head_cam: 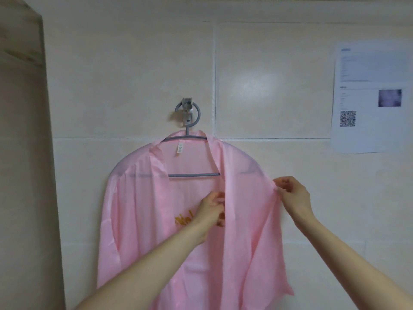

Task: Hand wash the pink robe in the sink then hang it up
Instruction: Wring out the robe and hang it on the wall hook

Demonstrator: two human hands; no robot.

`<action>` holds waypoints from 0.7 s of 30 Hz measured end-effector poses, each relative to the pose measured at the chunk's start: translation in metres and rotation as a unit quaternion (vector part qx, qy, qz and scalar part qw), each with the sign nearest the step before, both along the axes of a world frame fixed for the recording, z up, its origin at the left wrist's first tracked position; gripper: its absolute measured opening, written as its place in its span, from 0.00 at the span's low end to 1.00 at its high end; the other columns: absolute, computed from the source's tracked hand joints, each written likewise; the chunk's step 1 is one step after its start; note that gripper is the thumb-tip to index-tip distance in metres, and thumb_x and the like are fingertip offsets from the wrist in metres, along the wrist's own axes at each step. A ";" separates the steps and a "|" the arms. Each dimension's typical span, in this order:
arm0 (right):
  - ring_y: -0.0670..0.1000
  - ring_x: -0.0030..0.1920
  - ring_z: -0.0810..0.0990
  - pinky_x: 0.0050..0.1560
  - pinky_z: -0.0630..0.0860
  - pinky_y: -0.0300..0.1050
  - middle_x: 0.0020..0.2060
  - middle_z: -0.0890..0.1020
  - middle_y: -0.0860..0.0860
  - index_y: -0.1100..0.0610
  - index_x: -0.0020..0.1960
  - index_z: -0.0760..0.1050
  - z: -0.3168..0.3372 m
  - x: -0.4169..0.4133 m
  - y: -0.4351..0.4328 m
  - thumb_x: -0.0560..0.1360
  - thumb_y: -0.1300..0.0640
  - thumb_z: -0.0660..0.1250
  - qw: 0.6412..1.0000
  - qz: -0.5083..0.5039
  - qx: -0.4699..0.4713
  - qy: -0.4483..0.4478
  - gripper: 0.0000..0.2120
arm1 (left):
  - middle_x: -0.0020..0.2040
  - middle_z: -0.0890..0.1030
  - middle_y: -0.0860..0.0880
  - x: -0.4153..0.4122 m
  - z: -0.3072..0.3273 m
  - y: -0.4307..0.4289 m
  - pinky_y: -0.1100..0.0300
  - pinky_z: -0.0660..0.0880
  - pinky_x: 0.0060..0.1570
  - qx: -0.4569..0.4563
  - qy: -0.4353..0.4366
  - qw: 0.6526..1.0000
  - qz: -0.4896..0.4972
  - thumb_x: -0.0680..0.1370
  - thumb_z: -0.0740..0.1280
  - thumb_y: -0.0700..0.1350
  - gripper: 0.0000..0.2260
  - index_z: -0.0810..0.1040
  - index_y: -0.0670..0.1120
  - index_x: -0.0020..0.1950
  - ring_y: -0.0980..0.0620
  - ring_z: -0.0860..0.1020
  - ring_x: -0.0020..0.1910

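The pink robe (143, 220) hangs open-fronted on a grey hanger (194, 174), whose hook sits on a metal wall hook (187, 113). Gold lettering shows on the inside of the robe's back. A white label hangs at the collar. My left hand (211, 209) pinches the inner edge of the robe's right front panel at chest height. My right hand (292, 195) pinches the outer edge of the same panel near the shoulder seam, and the cloth is drawn taut between the two hands.
A tiled cream wall (257, 86) lies behind the robe. A printed paper sheet with a QR code (368, 97) is stuck to the wall at the right. A beige panel or door (24, 153) stands along the left edge.
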State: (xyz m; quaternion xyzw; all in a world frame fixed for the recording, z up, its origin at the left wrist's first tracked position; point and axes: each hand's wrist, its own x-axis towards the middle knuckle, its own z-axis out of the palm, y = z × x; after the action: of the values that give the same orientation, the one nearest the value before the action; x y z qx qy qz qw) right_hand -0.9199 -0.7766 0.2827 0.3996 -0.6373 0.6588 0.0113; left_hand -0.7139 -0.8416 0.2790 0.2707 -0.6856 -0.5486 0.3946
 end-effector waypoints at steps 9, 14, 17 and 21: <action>0.50 0.53 0.74 0.52 0.71 0.44 0.60 0.71 0.52 0.48 0.57 0.79 -0.020 0.021 -0.004 0.72 0.62 0.66 0.967 -0.053 0.014 0.249 0.16 | 0.31 0.77 0.50 0.005 -0.016 0.008 0.56 0.73 0.36 -0.221 -0.058 0.941 0.251 0.72 0.65 0.45 0.05 0.76 0.51 0.36 0.47 0.77 0.34; 0.43 0.35 0.74 0.40 0.70 0.29 0.47 0.82 0.52 0.52 0.54 0.80 -0.014 0.011 -0.005 0.70 0.72 0.59 0.989 0.012 0.000 0.150 0.22 | 0.34 0.78 0.51 0.036 -0.022 -0.011 0.48 0.77 0.35 -0.236 0.060 0.900 0.361 0.75 0.65 0.49 0.07 0.74 0.49 0.37 0.43 0.78 0.32; 0.44 0.34 0.73 0.37 0.70 0.29 0.45 0.82 0.52 0.52 0.51 0.80 -0.010 0.013 -0.003 0.69 0.72 0.57 0.991 0.019 -0.007 0.134 0.22 | 0.30 0.69 0.53 0.054 -0.022 -0.014 0.58 0.70 0.35 -0.224 0.095 0.902 0.356 0.79 0.62 0.43 0.07 0.70 0.45 0.41 0.51 0.69 0.31; 0.47 0.34 0.73 0.32 0.69 0.29 0.45 0.81 0.54 0.52 0.52 0.80 -0.005 0.012 -0.004 0.70 0.71 0.57 0.992 0.029 0.005 0.123 0.20 | 0.37 0.69 0.51 0.064 -0.032 -0.001 0.67 0.64 0.37 -0.195 0.069 0.968 0.144 0.79 0.61 0.52 0.10 0.69 0.45 0.47 0.60 0.66 0.34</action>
State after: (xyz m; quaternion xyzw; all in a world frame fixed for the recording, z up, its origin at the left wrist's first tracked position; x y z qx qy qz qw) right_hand -0.9075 -0.7804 0.2774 0.4958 -0.6229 0.6013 0.0684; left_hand -0.6504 -0.8427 0.2467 0.2459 -0.7042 -0.3587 0.5613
